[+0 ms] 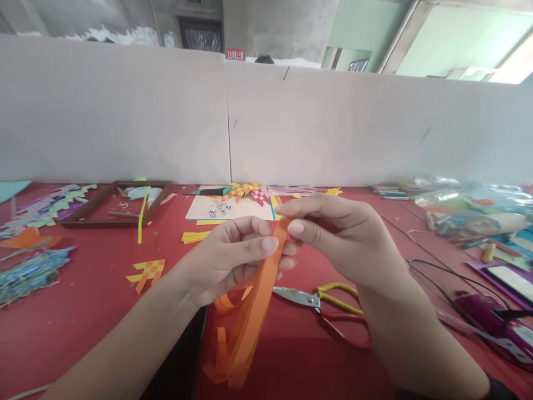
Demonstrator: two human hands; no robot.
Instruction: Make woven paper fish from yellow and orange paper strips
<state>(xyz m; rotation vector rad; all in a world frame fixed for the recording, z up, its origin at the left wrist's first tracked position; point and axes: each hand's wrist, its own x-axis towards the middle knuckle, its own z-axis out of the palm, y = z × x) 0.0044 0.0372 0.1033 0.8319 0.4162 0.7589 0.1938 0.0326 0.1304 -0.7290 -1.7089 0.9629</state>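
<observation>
A bundle of long orange paper strips [262, 294] hangs between my hands, its lower ends curling over the red table. My left hand [237, 255] grips the strips near their top, thumb in front and fingers behind. At the upper end, my right hand [341, 233] pinches the tip between thumb and forefinger. Scissors [312, 300] with one yellow and one red handle lie just beyond the strips, under my right forearm, with blades pointing left. To the left of my left wrist rests a woven orange and yellow paper fish [147, 272].
A brown wooden frame [116, 222] lies at the back left, near blue paper fringe [33, 275]. A white board [229, 205] holding woven pieces stands before the white partition [333, 128]. At right are a purple glue gun [487, 311], cables and plastic bags [478, 200].
</observation>
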